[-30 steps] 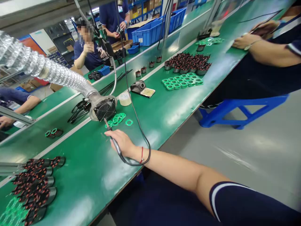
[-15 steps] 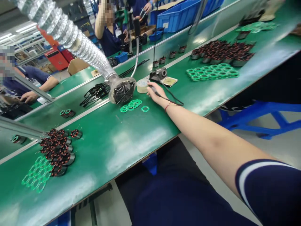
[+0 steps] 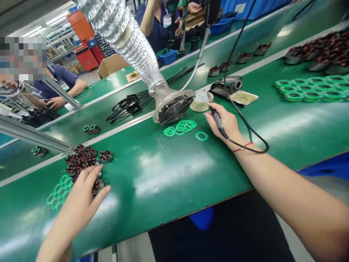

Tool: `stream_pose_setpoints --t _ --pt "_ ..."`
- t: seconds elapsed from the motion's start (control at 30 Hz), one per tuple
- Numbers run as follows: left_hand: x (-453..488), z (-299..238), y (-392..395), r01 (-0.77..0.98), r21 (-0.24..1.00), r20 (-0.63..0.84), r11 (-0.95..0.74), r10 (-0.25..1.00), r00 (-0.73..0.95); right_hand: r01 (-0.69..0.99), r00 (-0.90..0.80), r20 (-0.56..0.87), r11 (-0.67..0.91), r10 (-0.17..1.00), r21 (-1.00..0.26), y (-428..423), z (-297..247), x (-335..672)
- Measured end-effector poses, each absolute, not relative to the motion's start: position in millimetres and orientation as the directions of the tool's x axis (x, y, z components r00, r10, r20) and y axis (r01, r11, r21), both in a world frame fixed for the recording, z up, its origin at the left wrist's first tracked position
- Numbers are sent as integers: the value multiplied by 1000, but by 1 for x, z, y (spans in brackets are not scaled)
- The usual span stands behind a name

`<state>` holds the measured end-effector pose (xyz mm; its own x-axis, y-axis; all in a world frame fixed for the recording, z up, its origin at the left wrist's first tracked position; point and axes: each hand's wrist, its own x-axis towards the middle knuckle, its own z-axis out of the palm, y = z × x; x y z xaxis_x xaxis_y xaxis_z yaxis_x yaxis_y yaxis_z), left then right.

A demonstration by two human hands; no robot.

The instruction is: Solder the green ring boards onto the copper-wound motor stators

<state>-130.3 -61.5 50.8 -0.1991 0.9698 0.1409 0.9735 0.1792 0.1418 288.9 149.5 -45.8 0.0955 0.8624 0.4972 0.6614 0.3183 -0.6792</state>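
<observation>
My right hand (image 3: 225, 122) is closed round the grey handle of a soldering iron (image 3: 217, 119), whose black cord loops over the wrist. Just beyond it sits a pale roll of solder wire or tape (image 3: 200, 102), its kind unclear. Open, with fingers apart, my left hand (image 3: 85, 191) hovers over or touches a cluster of copper-wound motor stators (image 3: 81, 156), partly hiding them. One stator (image 3: 106, 156) stands a little apart. Green ring-shaped circuit boards (image 3: 61, 189) lie beside the cluster. Several loose green rings (image 3: 181, 127) and a single ring (image 3: 201, 136) lie mid-table.
A fume extractor fan (image 3: 176, 109) hangs low on its foil duct (image 3: 131, 40). Behind my right hand is a soldering iron stand (image 3: 227, 86) with a sponge tray (image 3: 244, 98). More stators (image 3: 321, 54) and a ring sheet (image 3: 313, 89) lie right. Co-workers sit across the bench.
My left hand has come into view and reached the left stators. My right hand still holds the soldering iron near the pale roll. The view has shifted closer and leftward.
</observation>
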Motion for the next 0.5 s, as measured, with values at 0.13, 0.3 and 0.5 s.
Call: stream_pose_setpoints --t 0.13,0.3,0.5 --pt "-127 23 -29 966 -117 173 231 962 -210 641 59 456 316 888 -699 144 -44 291" --pt "-118 2 -6 887 -332 213 322 941 -262 743 -151 315 318 937 -589 128 -41 297" --pt "-88 -7 -12 979 -195 258 51 966 1 766 -299 311 422 902 -486 104 -48 293"
